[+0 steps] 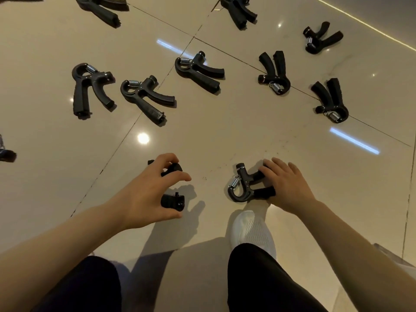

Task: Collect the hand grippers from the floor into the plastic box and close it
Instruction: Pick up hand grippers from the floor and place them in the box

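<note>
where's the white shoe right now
In the head view the white shoe sits on the floor at lower centre-right, just below the hand gripper under the right hand.
</note>
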Demonstrator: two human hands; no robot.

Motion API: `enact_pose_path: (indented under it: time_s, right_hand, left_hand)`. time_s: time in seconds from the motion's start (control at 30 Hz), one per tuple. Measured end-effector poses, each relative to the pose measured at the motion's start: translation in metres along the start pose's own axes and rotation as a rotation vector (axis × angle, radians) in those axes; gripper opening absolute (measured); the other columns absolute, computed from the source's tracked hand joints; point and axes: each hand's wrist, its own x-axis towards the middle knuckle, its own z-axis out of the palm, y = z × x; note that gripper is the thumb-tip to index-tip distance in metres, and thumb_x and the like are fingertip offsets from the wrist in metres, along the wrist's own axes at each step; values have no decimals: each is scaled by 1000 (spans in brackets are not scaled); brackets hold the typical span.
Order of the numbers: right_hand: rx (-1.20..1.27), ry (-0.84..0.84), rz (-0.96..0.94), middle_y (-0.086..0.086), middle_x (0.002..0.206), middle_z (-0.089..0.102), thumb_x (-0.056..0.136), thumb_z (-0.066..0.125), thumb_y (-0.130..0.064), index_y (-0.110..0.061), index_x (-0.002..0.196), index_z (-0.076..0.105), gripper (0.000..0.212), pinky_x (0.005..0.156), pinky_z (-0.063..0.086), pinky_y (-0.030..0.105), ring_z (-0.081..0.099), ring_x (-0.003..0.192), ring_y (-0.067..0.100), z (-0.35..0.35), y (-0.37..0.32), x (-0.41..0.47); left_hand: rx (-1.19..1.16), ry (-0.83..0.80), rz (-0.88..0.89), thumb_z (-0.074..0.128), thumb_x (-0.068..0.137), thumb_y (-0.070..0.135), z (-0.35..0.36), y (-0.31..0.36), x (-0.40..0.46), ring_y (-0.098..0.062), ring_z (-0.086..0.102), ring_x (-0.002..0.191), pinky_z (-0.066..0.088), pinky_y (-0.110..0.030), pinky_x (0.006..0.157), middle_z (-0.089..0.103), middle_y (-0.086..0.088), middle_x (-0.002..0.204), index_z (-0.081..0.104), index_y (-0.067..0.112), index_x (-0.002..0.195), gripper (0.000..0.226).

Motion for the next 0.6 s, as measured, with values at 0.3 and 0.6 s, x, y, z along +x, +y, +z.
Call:
enact_pose_path:
  time_s: [0.3,0.6]
  right_hand:
    - [-50,130,67,1,118,47,68,56,-67,-20,124,45,74,97,40,33,43,108,19,-36,-19,-85]
    - [-87,379,59,0,119,46,70,58,-65,-22,125,47,72,95,36,31,42,107,16,-113,-18,-287]
  left_hand:
    - [-63,242,-16,84,59,38,14,54,-71,-7,36,118,36,-25,98,25,9,132,52,35,118,67]
    - [88,513,72,83,62,33,-17,204,-177,-15,37,124,31,-23,94,27,-1,142,53,28,124,70]
